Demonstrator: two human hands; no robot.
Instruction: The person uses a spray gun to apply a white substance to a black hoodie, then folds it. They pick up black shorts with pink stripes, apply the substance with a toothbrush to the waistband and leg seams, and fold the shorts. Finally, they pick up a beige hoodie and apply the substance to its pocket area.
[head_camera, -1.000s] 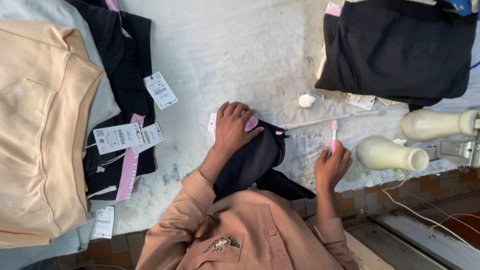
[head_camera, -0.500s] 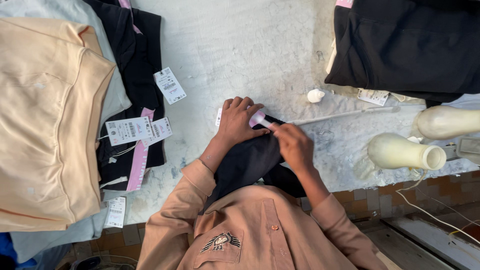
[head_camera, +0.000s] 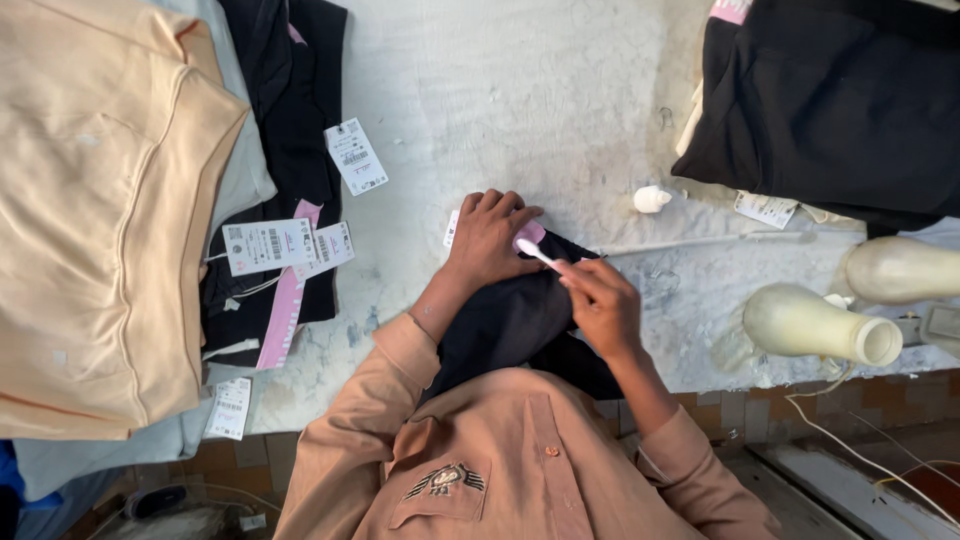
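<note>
A black garment (head_camera: 510, 315) lies on the white table (head_camera: 500, 90) just in front of me. My left hand (head_camera: 490, 235) presses flat on its upper edge, fingers over a pink label (head_camera: 530, 232). My right hand (head_camera: 600, 300) pinches a thin pink-and-white stick tool (head_camera: 537, 254) whose tip points at that pink label beside my left fingers.
Folded peach garments (head_camera: 100, 200) and black garments with white tags (head_camera: 268, 244) and a pink strip (head_camera: 283, 315) lie at the left. A black stack (head_camera: 830, 100) sits at the top right. Cream thread cones (head_camera: 815, 325) lie at the right, a small white cap (head_camera: 650, 198) nearby.
My right hand has come from the right side of the table to the black garment, bringing the stick tool's tip to the pink label. My left hand stayed put.
</note>
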